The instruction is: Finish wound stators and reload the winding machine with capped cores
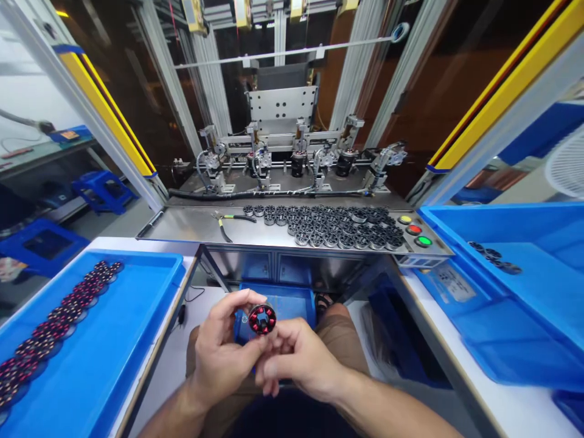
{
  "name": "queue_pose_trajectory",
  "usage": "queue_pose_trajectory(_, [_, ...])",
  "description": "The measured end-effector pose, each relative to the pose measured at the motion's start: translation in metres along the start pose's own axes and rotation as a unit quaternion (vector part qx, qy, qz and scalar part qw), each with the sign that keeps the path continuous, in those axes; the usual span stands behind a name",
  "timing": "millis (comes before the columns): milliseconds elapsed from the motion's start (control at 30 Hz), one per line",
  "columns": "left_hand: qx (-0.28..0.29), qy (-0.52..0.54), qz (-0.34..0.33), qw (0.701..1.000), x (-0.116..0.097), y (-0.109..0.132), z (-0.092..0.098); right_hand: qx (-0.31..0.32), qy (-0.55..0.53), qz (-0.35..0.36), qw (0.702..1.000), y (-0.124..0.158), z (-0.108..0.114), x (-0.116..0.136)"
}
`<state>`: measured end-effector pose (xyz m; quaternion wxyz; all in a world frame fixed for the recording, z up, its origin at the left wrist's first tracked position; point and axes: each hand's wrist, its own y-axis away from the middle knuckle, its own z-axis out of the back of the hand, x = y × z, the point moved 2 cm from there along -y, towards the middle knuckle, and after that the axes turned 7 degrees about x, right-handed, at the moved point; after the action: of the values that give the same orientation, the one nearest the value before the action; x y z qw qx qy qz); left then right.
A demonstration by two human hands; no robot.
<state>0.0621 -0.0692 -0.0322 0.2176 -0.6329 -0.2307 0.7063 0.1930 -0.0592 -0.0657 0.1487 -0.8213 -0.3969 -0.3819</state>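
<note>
Wound stators point(55, 316) fill the left tray point(137, 304); bare cores point(328, 225) crowd the shelf point(191, 225) ahead

A blue tray point(137, 304) on the left held a row of red-wound coils point(59, 316). Bare metal cores point(328, 225) crowded the steel shelf point(182, 225) beside pliers point(228, 220) and three coloured buttons point(414, 230).

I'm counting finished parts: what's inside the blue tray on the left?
The blue tray holds a curving row of wound stators, dark with red-copper coils, running from its far end toward its near left corner. The row's near end runs out of frame, so a full count cannot be seen.
</note>
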Motion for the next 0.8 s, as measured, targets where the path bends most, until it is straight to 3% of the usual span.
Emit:
queue_pose_trajectory(100, [0.005, -0.004, 0.008, 1.000, 0.001, -0.001, -0.001, -0.031, 0.000, 0.006, 0.999, 0.001, -0.004, -0.008])
queue_pose_trajectory(233, [0.011, 0.064, 0.072, 0.995, 0.001, -0.005, 0.002, 0.003, 0.046, -0.043, 0.998, 0.011, 0.003, -0.005])
queue_pose_trajectory(333, [0.038, 0.120, 0.111, 0.986, 0.002, -0.004, 0.006, 0.012, 0.076, -0.037, 0.996, 0.014, 0.010, 0.012])
queue_pose_trajectory(433, [0.087, 0.145, 0.135, 0.976, 0.003, 0.001, 0.008, -0.031, 0.118, 0.038, 0.992, 0.013, 0.011, 0.039])
queue_pose_trajectory(533, [0.125, 0.163, 0.146, 0.968, 0.005, 0.006, 0.006, -0.064, 0.171, 0.047, 0.982, 0.011, 0.003, 0.056])
queue_pose_trajectory(667, [0.098, 0.197, 0.134, 0.966, 0.007, 0.006, 0.001, -0.054, 0.165, 0.027, 0.984, 0.008, -0.008, 0.054])
queue_pose_trajectory(800, [0.086, 0.260, 0.144, 0.951, 0.007, 0.003, 0.003, -0.031, 0.164, 0.017, 0.986, 0.013, 0.001, 0.042])
